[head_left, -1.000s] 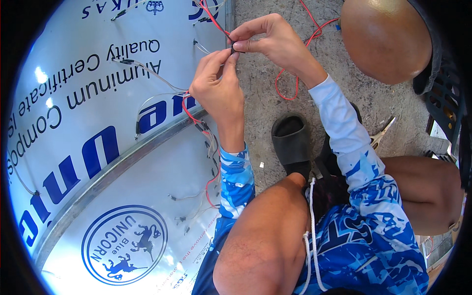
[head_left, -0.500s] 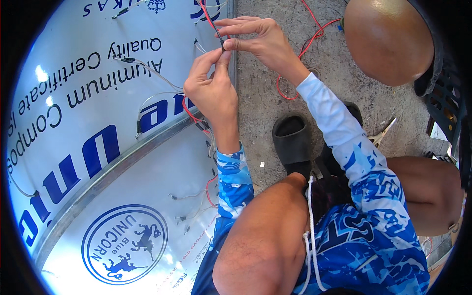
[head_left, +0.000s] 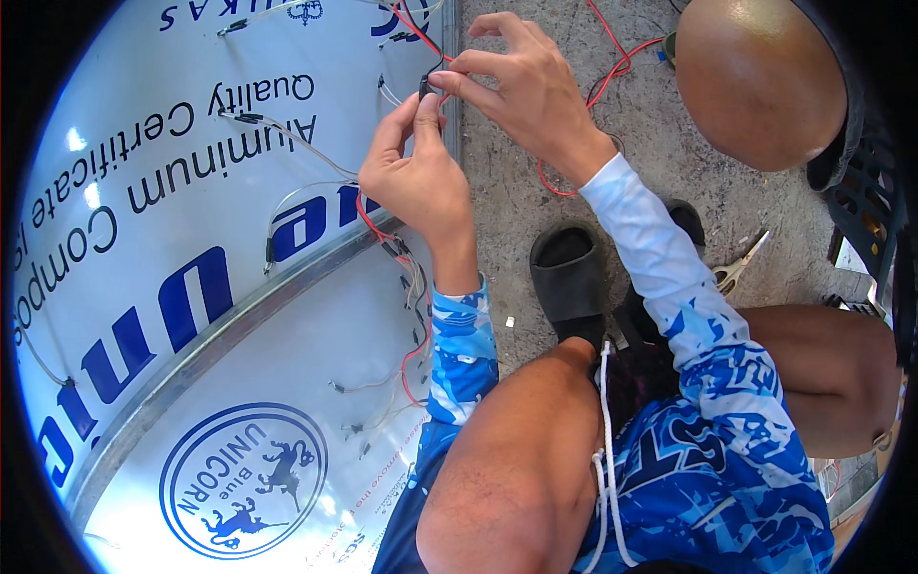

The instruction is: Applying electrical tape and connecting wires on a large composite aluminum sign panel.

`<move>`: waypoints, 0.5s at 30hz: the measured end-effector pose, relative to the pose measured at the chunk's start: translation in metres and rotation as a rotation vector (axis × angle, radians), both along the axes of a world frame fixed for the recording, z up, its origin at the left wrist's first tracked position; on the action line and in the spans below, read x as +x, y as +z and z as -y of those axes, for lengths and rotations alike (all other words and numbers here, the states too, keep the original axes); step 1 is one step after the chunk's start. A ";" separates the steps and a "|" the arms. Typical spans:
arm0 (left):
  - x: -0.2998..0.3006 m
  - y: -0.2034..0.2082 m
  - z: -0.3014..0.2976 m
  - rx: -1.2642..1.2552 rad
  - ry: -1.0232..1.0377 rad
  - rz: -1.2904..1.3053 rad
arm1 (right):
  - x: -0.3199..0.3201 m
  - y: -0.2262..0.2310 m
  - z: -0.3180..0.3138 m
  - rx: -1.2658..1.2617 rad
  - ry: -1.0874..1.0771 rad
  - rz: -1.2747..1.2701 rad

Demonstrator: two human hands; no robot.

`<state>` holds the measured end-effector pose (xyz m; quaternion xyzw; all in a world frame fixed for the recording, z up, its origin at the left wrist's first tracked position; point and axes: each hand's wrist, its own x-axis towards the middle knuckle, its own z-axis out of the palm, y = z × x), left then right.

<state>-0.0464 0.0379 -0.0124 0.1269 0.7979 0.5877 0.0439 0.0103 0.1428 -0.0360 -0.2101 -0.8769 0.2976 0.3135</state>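
Note:
Red and black wires (head_left: 413,24) run down from the top edge to a short black-wrapped joint (head_left: 426,86) over the panel's edge. My left hand (head_left: 421,191) pinches this joint from below between thumb and index finger. From the right, my right hand (head_left: 540,100) reaches in with its thumb tip against the joint's upper end. Its index fingertip is just above the thumb, by the black wire, and the other fingers are loosely curled and raised. What sits exactly between the right fingertips is too small to make out.
A white printed panel (head_left: 191,163) with a metal frame strip (head_left: 229,311) lies on my left, with thin wire leads (head_left: 296,139) sticking out. More red wire (head_left: 612,77) trails over the concrete floor (head_left: 507,258). Scissors (head_left: 741,266) lie beside my dark slipper (head_left: 569,273). Another person's knee (head_left: 760,81) is at upper right.
My right hand has shifted slightly right and down, its upper fingers lifting away from the wires. My left hand keeps its pinch on the joint, which has moved a little left.

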 end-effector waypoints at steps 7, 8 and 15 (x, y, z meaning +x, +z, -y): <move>0.001 -0.008 0.000 -0.180 -0.058 -0.489 | -0.008 0.000 0.019 -0.653 -0.031 -0.142; 0.001 -0.007 0.000 -0.187 -0.055 -0.500 | -0.009 -0.001 0.021 -0.654 -0.030 -0.142; 0.004 0.008 0.000 -0.179 -0.149 -0.327 | -0.009 -0.009 0.020 -1.077 0.006 -0.242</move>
